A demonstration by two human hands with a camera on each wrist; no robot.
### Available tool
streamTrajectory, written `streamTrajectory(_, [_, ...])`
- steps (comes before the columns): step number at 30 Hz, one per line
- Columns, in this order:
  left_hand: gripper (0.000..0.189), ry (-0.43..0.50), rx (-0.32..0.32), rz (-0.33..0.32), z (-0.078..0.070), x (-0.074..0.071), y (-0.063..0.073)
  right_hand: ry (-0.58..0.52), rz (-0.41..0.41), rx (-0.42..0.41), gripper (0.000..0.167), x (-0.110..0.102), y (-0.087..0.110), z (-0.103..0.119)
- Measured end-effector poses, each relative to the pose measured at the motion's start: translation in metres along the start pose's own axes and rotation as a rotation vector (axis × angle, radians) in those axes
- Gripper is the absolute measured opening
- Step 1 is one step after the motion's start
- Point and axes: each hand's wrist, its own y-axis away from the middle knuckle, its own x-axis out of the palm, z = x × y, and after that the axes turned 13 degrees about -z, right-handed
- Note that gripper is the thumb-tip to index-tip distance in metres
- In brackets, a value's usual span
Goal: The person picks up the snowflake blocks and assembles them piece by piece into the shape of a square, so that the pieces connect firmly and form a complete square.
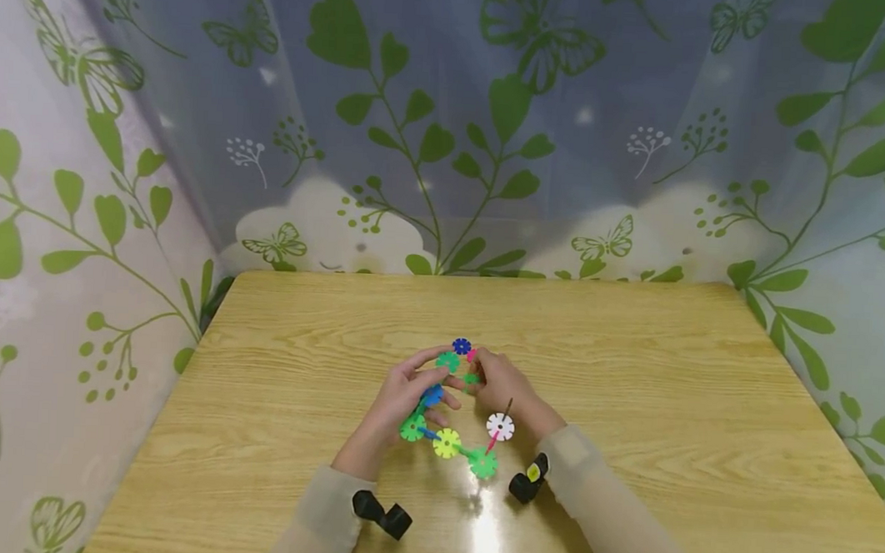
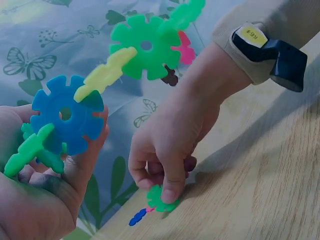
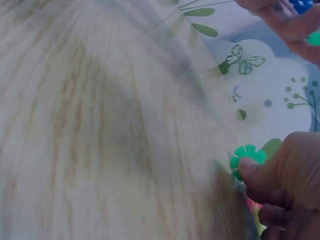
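Note:
My left hand (image 1: 399,395) holds a linked chain of notched plastic discs, with a blue disc (image 2: 60,120) by the palm. From there the chain hangs in a curve through a yellow disc (image 1: 446,443) and a green disc (image 1: 483,462) to a white disc (image 1: 500,426). My right hand (image 1: 504,386) pinches a small green disc (image 2: 159,199) between thumb and finger. A pink disc and a dark blue disc (image 2: 137,217) are joined on below it. Another green disc (image 1: 448,361) shows at the left fingertips.
The wooden table (image 1: 297,319) spreads under both arms. A leaf-printed curtain (image 1: 449,143) hangs behind and at the sides. Black wrist cameras (image 1: 382,514) stick out from both sleeves, the right one close to the white disc.

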Motion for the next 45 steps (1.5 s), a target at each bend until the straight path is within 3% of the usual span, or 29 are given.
streamTrajectory(10, [0.047,-0.068,0.036,-0.027,0.003,0.001,-0.003,-0.332,-0.150,0.064,0.011,-0.019,0.010,-0.002])
streamTrajectory(15, [0.046,-0.086,0.041,-0.025,0.002,0.002,-0.004,-0.500,-0.154,0.065,0.016,-0.038,0.014,0.001])
streamTrajectory(20, [0.045,-0.074,0.037,-0.016,0.000,0.005,-0.003,-0.566,-0.147,0.071,0.018,-0.052,0.016,0.006])
streamTrajectory(34, [0.042,-0.069,0.035,0.013,-0.006,0.015,0.001,-0.394,-0.171,-0.109,0.008,-0.063,0.026,0.026])
streamTrajectory(45, [0.039,-0.109,0.049,0.066,-0.006,0.022,0.004,-0.258,-0.253,-0.274,0.007,-0.061,0.027,0.031])
